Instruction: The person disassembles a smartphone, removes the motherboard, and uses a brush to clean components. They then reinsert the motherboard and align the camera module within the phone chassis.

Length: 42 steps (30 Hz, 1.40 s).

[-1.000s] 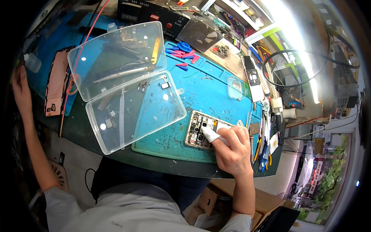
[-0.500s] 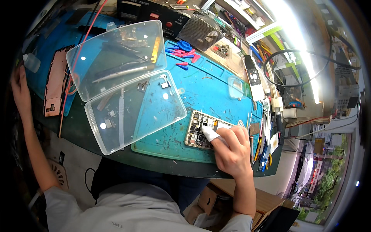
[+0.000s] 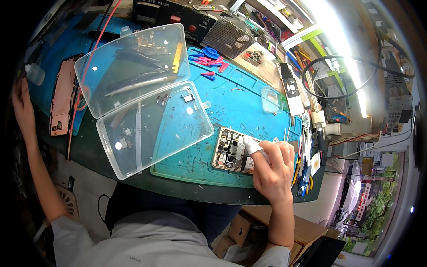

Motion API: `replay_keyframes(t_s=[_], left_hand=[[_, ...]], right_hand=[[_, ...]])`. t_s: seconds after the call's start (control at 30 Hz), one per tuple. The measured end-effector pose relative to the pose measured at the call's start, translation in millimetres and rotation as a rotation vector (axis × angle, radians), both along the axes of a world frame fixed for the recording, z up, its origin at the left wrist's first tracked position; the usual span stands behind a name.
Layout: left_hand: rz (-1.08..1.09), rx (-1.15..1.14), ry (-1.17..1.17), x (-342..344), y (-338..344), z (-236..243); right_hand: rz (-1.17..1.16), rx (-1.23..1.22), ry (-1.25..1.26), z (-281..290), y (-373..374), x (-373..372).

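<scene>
My right hand (image 3: 273, 171) is closed on a crumpled white wipe (image 3: 251, 146), whose tip rests on or just over an opened phone (image 3: 229, 147) with its internal parts exposed, lying on the blue mat (image 3: 240, 111). My left hand (image 3: 24, 104) is at the far left, fingers loosely stretched, fingertips in shadow near a small translucent bottle (image 3: 35, 76). Beside it lies a long pinkish phone panel (image 3: 62, 98). Between my hands, a clear two-part plastic box (image 3: 155, 138) contains small parts, tweezers and a metal tool.
Blue and pink clips (image 3: 213, 62) sit at the mat's back, below a dark device (image 3: 175, 22) and mesh holder (image 3: 224, 38). A small clear container (image 3: 271, 99) lies rightward, beside crowded hand tools (image 3: 307, 169). A black cable (image 3: 338, 95) loops above. Red and black cords cross at left.
My right hand with the white wipe has moved slightly right and up along the phone, uncovering more of its middle. My left hand stays about where it was.
</scene>
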State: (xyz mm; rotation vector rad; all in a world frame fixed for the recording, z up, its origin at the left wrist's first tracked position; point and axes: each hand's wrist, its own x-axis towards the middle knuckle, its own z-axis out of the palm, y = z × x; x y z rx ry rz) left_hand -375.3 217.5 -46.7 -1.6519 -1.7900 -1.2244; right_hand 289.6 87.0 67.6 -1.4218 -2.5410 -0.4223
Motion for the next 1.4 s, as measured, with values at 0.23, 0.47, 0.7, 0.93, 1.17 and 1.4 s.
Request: replay_keyframes(t_s=[0.23, 0.47, 0.7, 0.93, 1.17, 1.4], left_hand=[[0.008, -0.002, -0.073, 5, 0, 2], [0.029, -0.02, -0.048, 0, -2, -2], [0.009, -0.016, -0.063, -3, -1, -3], [-0.023, -0.01, -0.072, 8, 3, 5], [0.072, -0.062, -0.231, 34, -13, 19], [-0.005, 0.022, -0.257, 106, -10, 60]], right_hand=[[0.068, 0.019, -0.065, -3, 6, -5], [0.044, 0.052, -0.106, 3, 4, -1], [0.049, 0.044, -0.076, 6, -1, -3], [0.104, 0.023, -0.015, 0, -4, -1], [0.06, 0.189, 0.108, 20, -43, 33], [-0.148, 0.426, 0.067, -7, -92, 63]])
